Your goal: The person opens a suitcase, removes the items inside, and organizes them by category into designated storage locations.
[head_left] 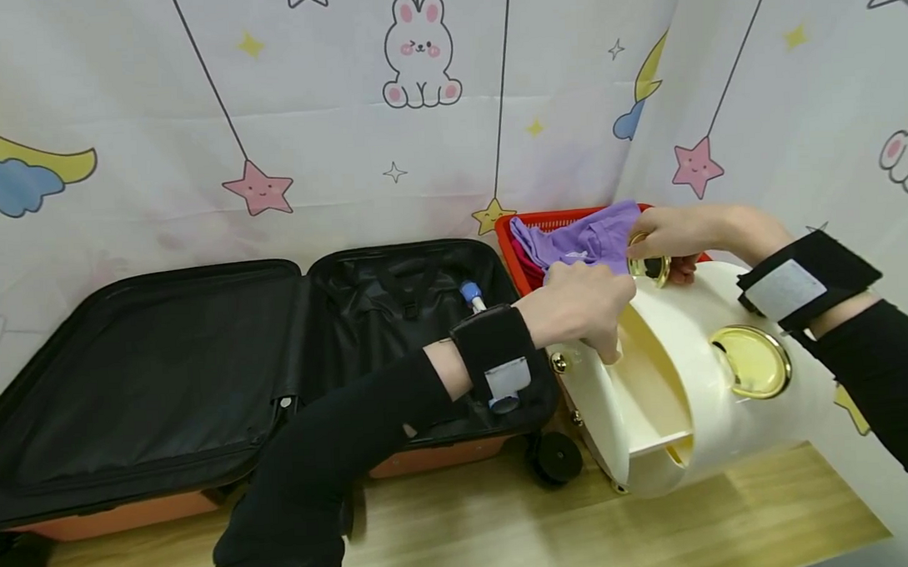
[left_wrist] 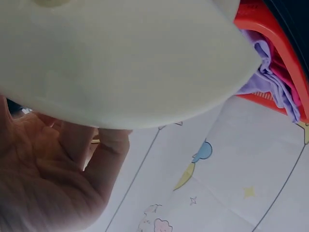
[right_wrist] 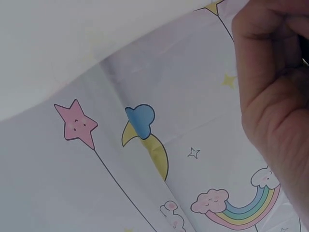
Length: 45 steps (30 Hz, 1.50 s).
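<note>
- Your left hand (head_left: 585,300) curls its fingers (head_left: 605,345) over the open front edge of the cream case (head_left: 697,375), which stands tilted on the desk (head_left: 507,523), between the open suitcase (head_left: 202,367) and the curtain.
- Your right hand (head_left: 673,234) reaches over the case's far end, its fingers closed around a gold knob (head_left: 651,267) there.
- The case's long axis runs from your left fingers away and rightward to your right fingers, so each hand holds one end.
- Just beyond your right fingers, purple cloth (head_left: 580,239) lies in the red basket (head_left: 506,232).
</note>
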{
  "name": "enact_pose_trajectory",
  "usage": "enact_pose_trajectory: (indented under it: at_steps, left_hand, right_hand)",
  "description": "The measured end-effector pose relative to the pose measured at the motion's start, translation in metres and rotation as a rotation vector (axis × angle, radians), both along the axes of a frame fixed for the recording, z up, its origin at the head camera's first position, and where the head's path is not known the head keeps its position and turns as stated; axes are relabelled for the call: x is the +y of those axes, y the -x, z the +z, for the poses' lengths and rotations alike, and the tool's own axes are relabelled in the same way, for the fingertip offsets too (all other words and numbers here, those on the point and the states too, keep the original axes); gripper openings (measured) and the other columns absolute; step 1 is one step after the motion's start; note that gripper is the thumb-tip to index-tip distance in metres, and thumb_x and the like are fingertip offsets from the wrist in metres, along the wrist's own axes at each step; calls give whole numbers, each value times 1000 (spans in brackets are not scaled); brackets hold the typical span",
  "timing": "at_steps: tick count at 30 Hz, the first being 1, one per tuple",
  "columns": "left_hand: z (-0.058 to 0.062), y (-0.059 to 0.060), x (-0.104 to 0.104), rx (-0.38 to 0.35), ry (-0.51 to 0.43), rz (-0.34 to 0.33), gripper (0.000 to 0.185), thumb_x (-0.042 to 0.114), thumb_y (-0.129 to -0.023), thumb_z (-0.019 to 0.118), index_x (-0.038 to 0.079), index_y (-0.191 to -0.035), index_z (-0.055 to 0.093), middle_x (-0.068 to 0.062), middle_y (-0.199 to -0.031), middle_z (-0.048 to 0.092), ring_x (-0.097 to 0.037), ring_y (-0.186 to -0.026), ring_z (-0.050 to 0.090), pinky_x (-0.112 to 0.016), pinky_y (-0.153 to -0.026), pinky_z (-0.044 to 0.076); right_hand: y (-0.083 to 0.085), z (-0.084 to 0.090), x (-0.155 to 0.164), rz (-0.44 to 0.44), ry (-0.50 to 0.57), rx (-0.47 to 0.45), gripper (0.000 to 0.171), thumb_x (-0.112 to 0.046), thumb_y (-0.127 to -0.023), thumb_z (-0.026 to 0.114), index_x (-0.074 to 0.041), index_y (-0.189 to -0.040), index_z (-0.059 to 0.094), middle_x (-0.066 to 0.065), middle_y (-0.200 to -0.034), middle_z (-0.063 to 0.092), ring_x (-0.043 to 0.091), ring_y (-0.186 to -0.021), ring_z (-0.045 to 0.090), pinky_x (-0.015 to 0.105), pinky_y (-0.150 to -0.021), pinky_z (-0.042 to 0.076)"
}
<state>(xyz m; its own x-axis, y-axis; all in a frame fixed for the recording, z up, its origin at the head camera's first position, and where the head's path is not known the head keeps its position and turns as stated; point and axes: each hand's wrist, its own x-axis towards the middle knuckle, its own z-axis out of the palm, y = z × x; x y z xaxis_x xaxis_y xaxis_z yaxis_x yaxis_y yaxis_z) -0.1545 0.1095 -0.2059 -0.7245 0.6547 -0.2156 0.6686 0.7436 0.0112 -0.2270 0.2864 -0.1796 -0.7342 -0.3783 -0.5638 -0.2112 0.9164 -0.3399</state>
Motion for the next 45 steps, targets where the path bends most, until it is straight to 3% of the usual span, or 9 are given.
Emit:
enact_pose_trajectory:
  at_steps: [7, 13, 20, 24, 28, 31, 35, 39, 45]
  left_hand:
    - [-3, 5, 2, 57, 21, 16, 43, 40, -78, 80, 27, -115, 61, 9, -113, 63, -18, -101, 60, -37, -76, 54]
    - [0, 8, 0, -35, 35, -20, 66, 65, -66, 85, 30, -117, 61, 12, -106, 63, -14, -100, 60, -35, -81, 50]
    - [-4, 21, -27, -79, -405, -137, 28, 43, -92, 71, 19, -81, 75, 9, -72, 64, -8, -71, 57, -21, -58, 40]
    - [-18, 32, -50, -71, -621, -212, 27, 37, -97, 65, 15, -110, 74, 2, -107, 69, -13, -100, 60, -22, -87, 46]
    - [-45, 46, -71, -285, -694, -258, 69, 35, -86, 78, 19, -147, 49, -4, -155, 41, -20, -145, 35, -40, -119, 34]
    - [-67, 54, -81, -414, -753, -247, 98, 28, -80, 84, 21, -159, 26, -4, -166, 22, -20, -153, 23, -44, -122, 32]
    - [-88, 58, -82, -476, -858, -221, 109, 21, -80, 84, 23, -162, 14, -1, -167, 21, -22, -154, 27, -45, -121, 34]
    - [-98, 57, -75, -447, -912, -179, 102, 20, -83, 81, 24, -162, 17, 0, -167, 26, -23, -153, 31, -45, -120, 37]
    - [-107, 47, -53, -229, -875, -142, 82, 35, -90, 75, 16, -157, 32, -2, -160, 41, -17, -143, 46, -34, -114, 44]
  right_hand:
    - [1, 1, -1, 3, 0, 12, 24, -19, -105, 41, -3, -96, 57, -2, -61, 56, 9, -49, 55, 25, -51, 48]
    - [1, 1, 0, -2, -5, 16, 24, -19, -105, 42, -4, -96, 57, -2, -61, 55, 9, -49, 53, 25, -52, 47]
    - [1, 1, 0, -3, -4, 11, 26, -20, -104, 42, -1, -101, 59, -2, -63, 55, 9, -50, 53, 25, -52, 47]
    - [0, 3, 1, 5, 0, 21, 29, -19, -105, 41, 1, -102, 62, -2, -64, 55, 9, -50, 51, 24, -52, 45]
    - [0, 3, 1, 7, -7, 20, 28, -19, -105, 41, 0, -100, 61, -1, -64, 57, 9, -50, 52, 25, -53, 47]
    - [-1, 1, 2, -2, -5, 11, 27, -19, -105, 40, -1, -97, 59, -1, -64, 56, 10, -51, 53, 26, -53, 47]
    - [-1, 0, 2, -10, 0, 14, 26, -19, -105, 41, -1, -100, 58, -1, -68, 54, 10, -53, 53, 26, -54, 46]
    - [-2, 0, 2, -23, 3, 16, 25, -19, -105, 41, -1, -98, 57, -1, -69, 52, 11, -52, 53, 27, -54, 47]
    - [-4, 0, -1, -3, 7, 28, 24, -17, -104, 42, -4, -91, 57, -1, -63, 54, 10, -51, 54, 26, -53, 47]
